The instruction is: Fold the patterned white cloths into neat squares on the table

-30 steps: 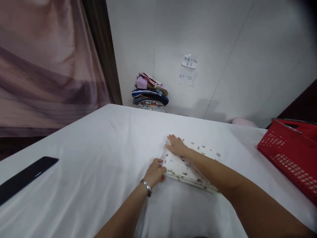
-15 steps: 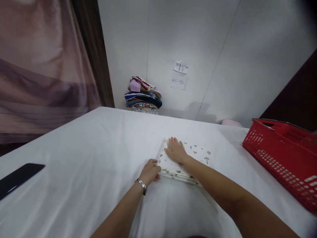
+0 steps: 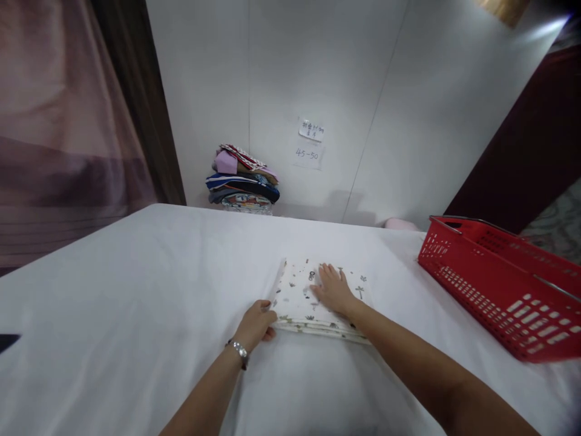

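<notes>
A folded white cloth with small plant-like prints lies flat on the white-covered table, its stacked layers showing along the near edge. My right hand rests palm down on top of it, right of the middle, fingers extended. At the near left corner, my left hand pinches the cloth's edge between thumb and fingers. A silver-coloured band circles the left wrist.
A red plastic basket with metal handles stands on the right of the table. Behind the far edge rises a pile of folded fabrics against the wall. The corner of a dark flat object shows at far left.
My right hand has slid rightward over the cloth, away from its left edge. My left hand stays at the near left corner. The camera has turned right, showing more of the basket.
</notes>
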